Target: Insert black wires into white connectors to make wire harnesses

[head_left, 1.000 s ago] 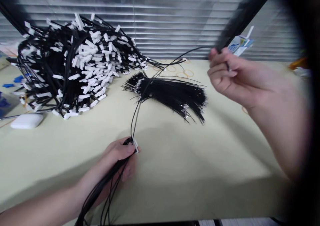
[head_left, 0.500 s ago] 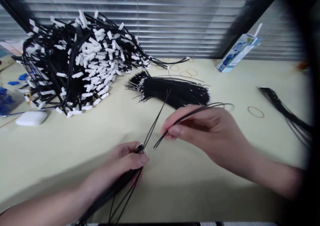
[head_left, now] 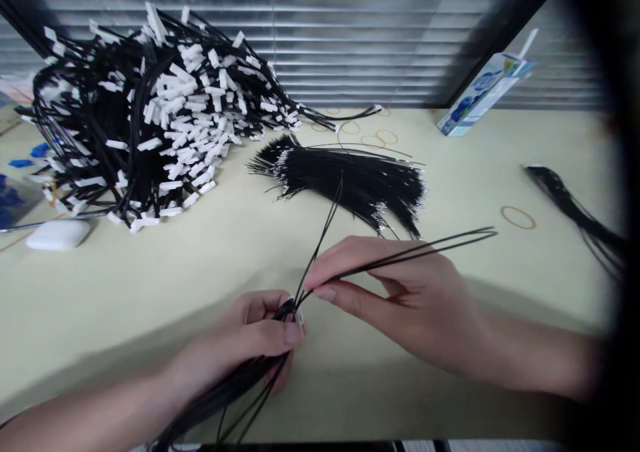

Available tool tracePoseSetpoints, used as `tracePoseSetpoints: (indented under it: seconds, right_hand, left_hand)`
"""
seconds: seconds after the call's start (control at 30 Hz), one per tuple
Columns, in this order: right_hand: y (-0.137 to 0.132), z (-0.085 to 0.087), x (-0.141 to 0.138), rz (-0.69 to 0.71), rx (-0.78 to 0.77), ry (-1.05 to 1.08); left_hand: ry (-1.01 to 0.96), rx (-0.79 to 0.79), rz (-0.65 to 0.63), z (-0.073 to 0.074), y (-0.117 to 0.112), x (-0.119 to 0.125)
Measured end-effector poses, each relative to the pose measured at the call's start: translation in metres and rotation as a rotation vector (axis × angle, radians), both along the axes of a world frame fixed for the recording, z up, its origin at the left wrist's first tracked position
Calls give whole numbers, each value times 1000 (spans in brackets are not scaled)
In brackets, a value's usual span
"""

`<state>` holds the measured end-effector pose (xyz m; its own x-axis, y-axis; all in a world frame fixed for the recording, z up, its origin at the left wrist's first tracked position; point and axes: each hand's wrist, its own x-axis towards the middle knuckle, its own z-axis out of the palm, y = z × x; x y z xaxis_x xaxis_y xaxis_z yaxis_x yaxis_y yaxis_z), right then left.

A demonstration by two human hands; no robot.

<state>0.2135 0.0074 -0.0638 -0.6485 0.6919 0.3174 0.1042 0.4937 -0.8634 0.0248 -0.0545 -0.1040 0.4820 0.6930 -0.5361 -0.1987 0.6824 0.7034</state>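
Note:
My left hand (head_left: 273, 332) is closed around a bundle of black wires (head_left: 227, 393) with a white connector (head_left: 299, 315) at its end, partly hidden by the thumb. From that connector a thin loop of black wire (head_left: 327, 222) stands up. Between thumb and fingertips, my right hand (head_left: 395, 305) pinches a doubled black wire (head_left: 440, 244), whose bend points right. The lower tips of this wire meet the connector in my left hand; whether they are inside it I cannot tell.
Behind my hands lies a stack of cut black wires (head_left: 345, 175). A big heap of black cables with white connectors (head_left: 190, 125) stands at back left, a white case (head_left: 57, 234) before it. Right are a drink carton (head_left: 483, 95), a rubber band (head_left: 519, 217) and another wire bundle (head_left: 565, 199).
My right hand has moved down and left, bringing the wire tips from beside the connector to it. My left hand keeps its hold, and the view has shifted slightly.

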Motion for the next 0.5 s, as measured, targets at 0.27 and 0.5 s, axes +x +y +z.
tracePoseSetpoints:
  seconds: [0.27,0.5]
  right_hand:
    - [-3,-4,-1,53,13,-95]
    - [-4,2,0,-3,129,-191]
  left_hand:
    - [-42,-13,-25,4,2,1]
    - [-80,-13,-39,-6,2,0]
